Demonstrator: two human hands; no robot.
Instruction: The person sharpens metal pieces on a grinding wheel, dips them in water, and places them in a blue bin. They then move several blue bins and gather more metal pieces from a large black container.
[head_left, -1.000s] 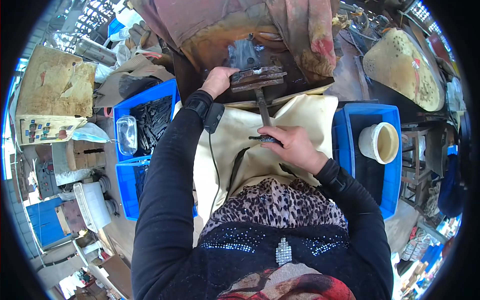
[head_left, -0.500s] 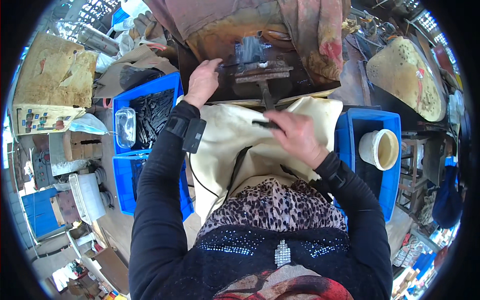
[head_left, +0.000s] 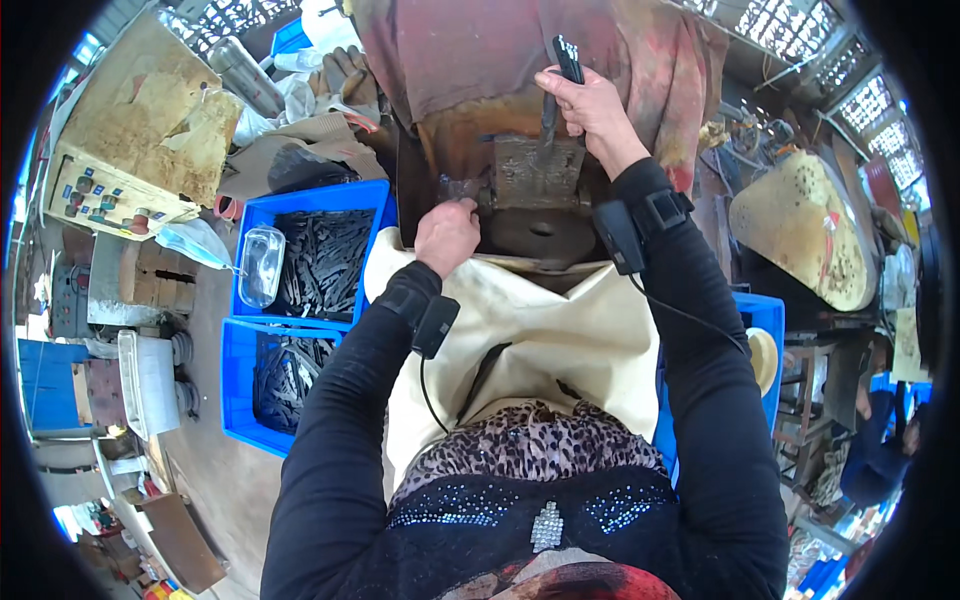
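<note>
Black sleeves (head_left: 345, 440) bear strapped wrist boxes (head_left: 435, 327) with thin cables (head_left: 424, 385).

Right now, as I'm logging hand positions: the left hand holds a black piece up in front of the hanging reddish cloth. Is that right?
Not quite: it is the right hand that holds the black piece up in front of the hanging reddish cloth, as the head view shows.

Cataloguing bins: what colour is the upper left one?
Upper left bin: blue, best seen in head view.
</note>
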